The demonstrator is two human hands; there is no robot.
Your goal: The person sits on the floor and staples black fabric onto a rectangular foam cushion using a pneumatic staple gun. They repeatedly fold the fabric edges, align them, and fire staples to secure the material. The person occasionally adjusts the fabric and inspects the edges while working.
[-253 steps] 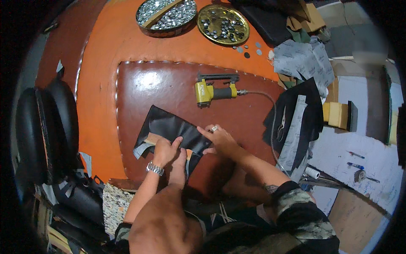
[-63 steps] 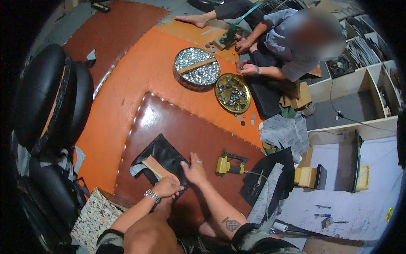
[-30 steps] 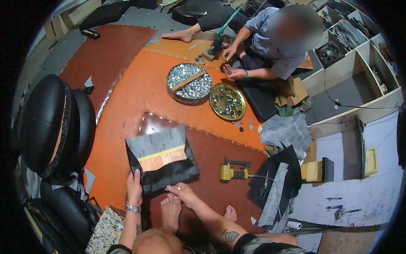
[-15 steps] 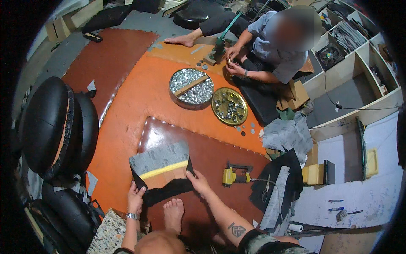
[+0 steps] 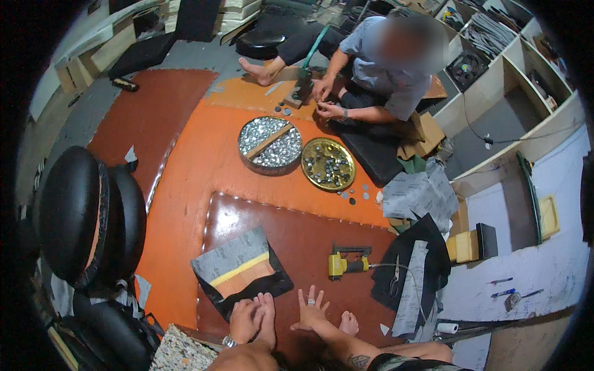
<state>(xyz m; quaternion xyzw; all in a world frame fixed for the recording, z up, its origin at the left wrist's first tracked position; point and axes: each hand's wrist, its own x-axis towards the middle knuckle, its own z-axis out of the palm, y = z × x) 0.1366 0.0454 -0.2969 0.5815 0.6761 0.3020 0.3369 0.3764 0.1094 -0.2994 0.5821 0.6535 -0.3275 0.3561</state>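
A black sheet piece (image 5: 279, 278) lies folded on the glossy brown mat (image 5: 235, 210), showing a grey printed backing, a yellow strip and tan panels. My left hand (image 5: 243, 318) is curled against my bare foot (image 5: 267, 324), close below that piece; what its fingers hold, if anything, is hidden. My right hand (image 5: 311, 314) is spread on the mat, right of the foot, holding nothing. A yellow and black staple gun (image 5: 346, 264) with a hose lies above and right of this hand.
A co-worker (image 5: 390, 80) sits opposite, fingering something small beside a green tool (image 5: 303, 80). A round tin (image 5: 260, 133) of silver pieces and a brass tray (image 5: 322, 148) stand between us. Black padded cushions (image 5: 71, 216) pile at left; open shelving (image 5: 489, 130) and dark scraps (image 5: 383, 284) are at right.
The black piece has been let go and lies lower on the mat, turned slightly. My right hand has moved from its edge to spread on the mat; my left hand has shifted beside the foot.
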